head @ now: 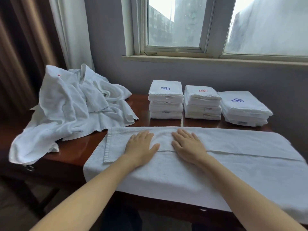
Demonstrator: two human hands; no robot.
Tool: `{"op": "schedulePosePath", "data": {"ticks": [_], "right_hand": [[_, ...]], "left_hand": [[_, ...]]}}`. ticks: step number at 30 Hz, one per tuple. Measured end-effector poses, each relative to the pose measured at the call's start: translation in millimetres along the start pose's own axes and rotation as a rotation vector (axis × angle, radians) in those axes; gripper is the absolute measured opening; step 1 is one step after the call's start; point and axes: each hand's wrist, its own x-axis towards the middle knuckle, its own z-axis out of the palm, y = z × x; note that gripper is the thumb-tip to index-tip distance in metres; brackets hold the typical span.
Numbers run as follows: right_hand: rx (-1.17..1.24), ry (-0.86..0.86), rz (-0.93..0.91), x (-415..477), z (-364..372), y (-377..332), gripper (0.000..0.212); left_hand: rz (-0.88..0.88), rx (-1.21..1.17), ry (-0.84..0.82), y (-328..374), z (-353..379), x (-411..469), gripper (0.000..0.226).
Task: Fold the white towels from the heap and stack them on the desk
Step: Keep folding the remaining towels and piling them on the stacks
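White terry towel (233, 167) spread lengthwise on the dark wood desk (75, 152), far part doubled over, near edge hanging off the desk front. Left hand (141, 145) and right hand (188, 145) lie flat on the towel's fold, side by side, fingers straight: no grip on anything. Behind the towel, a row of folded piles: left stack (165, 99) with a blue mark, middle stack (202, 102) red, right stack (245, 108) blue. Unfolded heap (70, 104) sits just beside the towel's far left corner.

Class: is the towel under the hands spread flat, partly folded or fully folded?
Partly folded: the towel lies long across the desk, one layer doubled over, its edge running along the middle.
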Motion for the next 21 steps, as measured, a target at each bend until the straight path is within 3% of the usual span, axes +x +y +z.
{"op": "schedulePosePath", "data": {"ticks": [12,17,21], "right_hand": [[-0.041,0.001,0.044,-8.8,-15.4,50.3,0.056],[0.063,0.087,0.039,-10.3,-22.8,40.3,0.049],[0.190,0.224,-0.095,1.8,-27.0,1.5,0.039]], "left_hand": [[0.069,-0.054,0.046,36.8,13.9,31.6,0.064],[-0.013,-0.322,0.205,16.7,-5.1,27.1,0.043],[-0.141,-0.209,0.367,-31.0,-21.7,21.3,0.019]]}}
